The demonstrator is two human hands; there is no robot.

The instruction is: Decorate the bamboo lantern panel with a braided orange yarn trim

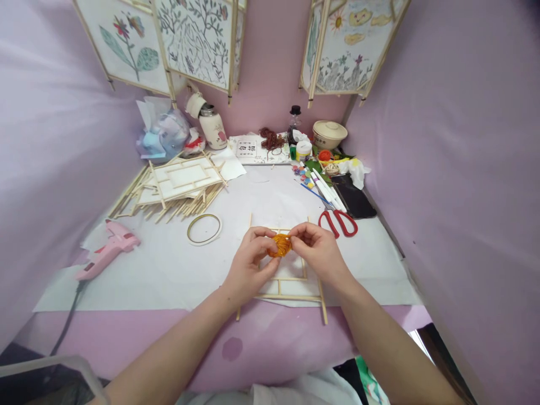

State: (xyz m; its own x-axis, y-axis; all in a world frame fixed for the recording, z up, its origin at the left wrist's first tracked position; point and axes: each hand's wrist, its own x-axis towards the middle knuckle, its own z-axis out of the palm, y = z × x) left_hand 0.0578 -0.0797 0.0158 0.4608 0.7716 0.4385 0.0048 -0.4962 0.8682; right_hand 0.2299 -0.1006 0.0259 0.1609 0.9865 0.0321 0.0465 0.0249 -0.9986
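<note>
An orange bundle of yarn (pixel 282 246) is held up between my two hands. My left hand (pixel 257 256) grips its left side, with the thumb below and the fingers curled above. At the bundle's right end, my right hand (pixel 314 247) pinches with thumb and forefinger; a loose strand there is too small to make out. Beneath both hands lies a frame of thin wooden sticks (pixel 291 279) backed with white paper, partly hidden by the hands. Red-handled scissors (pixel 341 223) rest just beyond my right hand.
On the left are a pink glue gun (pixel 110 250) with its cord, a tape roll (pixel 204 229) and stacked stick frames (pixel 181 180). Pens (pixel 328 188), a phone (pixel 354 197) and a lidded bowl (pixel 329 135) sit at right. Painted lanterns (pixel 346 50) hang above a bottle (pixel 213 128).
</note>
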